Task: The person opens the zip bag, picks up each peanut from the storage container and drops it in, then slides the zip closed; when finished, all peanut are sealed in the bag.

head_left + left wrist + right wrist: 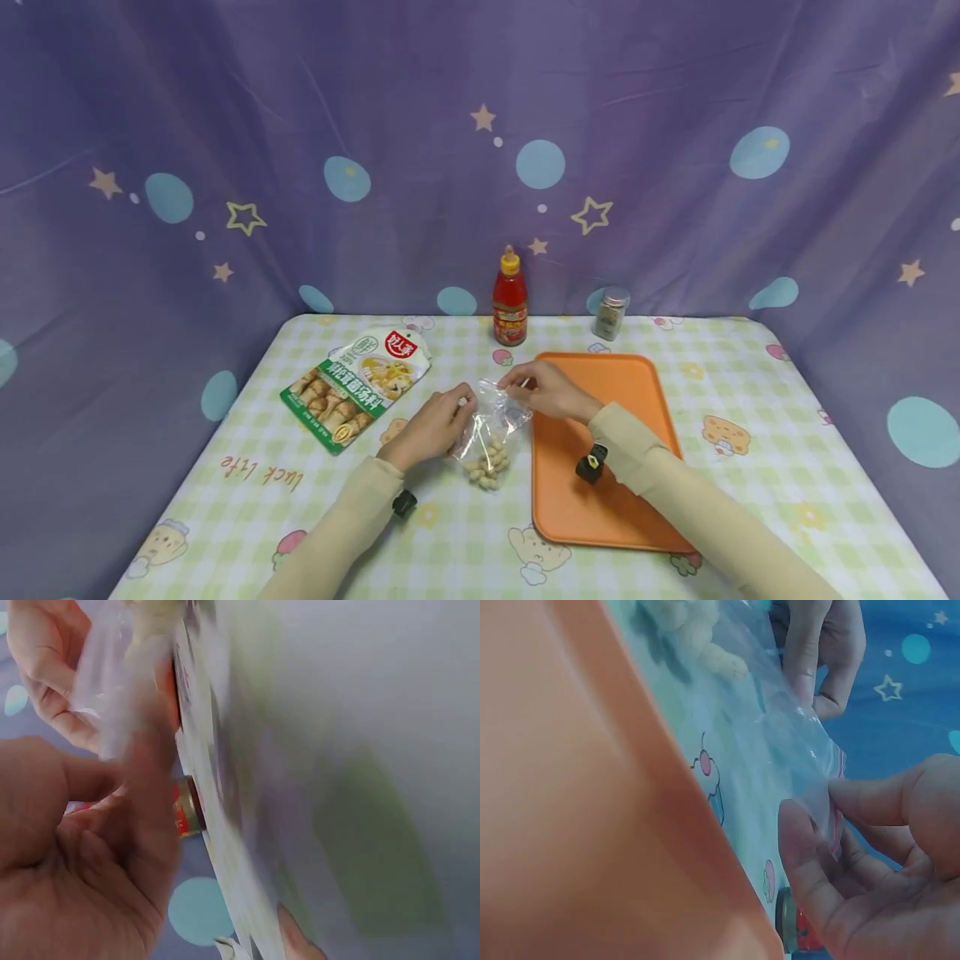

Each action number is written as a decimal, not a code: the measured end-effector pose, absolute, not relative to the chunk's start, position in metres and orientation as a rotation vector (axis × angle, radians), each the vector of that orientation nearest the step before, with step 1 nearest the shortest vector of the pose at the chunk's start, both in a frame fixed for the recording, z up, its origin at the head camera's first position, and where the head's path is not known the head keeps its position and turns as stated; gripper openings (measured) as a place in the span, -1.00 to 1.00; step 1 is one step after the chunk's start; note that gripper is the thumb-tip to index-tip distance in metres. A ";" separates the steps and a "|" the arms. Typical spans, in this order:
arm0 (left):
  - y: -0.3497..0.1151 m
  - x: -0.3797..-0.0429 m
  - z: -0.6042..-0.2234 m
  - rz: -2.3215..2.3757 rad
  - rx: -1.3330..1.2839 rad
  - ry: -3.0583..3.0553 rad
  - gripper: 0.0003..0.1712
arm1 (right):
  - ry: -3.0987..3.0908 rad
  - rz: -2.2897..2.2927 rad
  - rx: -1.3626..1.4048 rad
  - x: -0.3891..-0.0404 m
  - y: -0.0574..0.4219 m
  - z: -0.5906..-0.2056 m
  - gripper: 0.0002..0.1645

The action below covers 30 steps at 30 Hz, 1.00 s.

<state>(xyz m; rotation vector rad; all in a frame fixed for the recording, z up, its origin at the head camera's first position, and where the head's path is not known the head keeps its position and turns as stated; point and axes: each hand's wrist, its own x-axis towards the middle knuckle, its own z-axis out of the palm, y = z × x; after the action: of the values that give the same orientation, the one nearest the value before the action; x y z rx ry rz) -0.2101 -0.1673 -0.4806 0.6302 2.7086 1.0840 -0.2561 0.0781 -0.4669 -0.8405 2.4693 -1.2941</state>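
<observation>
A clear zip bag [483, 429] with several peanuts [489, 463] in its bottom is held between both hands, left of the orange tray. My left hand [437, 425] pinches the bag's left edge near the top. At the upper right corner, beside the zip strip, my right hand [551, 390] pinches the plastic between thumb and fingers. In the right wrist view the bag's red-lined zip edge [838, 780] runs up to those fingertips, and the peanuts [697, 634] hang just over the cloth. The left wrist view is blurred around the bag [112, 682].
An orange tray [600, 517] lies under my right forearm. A green and white food packet [356, 387] lies at left. A red sauce bottle [510, 304] and a small glass jar [611, 315] stand along the back, before a purple curtain [420, 100].
</observation>
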 end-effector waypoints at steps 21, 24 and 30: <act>-0.163 -0.235 -0.476 1.565 0.168 2.752 -0.87 | 2.417 -1.319 -0.731 -0.280 0.045 -0.477 -0.80; -0.163 -0.235 -0.477 1.583 0.163 2.736 -0.87 | 2.355 -1.355 -0.684 -0.281 0.043 -0.479 -0.78; -0.162 -0.234 -0.480 1.589 0.158 2.768 -0.87 | 2.250 -1.416 -0.621 -0.283 0.039 -0.481 -0.76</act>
<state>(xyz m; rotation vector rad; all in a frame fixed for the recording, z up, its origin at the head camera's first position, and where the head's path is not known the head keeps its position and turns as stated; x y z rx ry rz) -0.2341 -0.1622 -0.4805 0.1581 2.7678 1.5891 -0.2826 0.0385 -0.4806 -0.6214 2.2505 -1.4156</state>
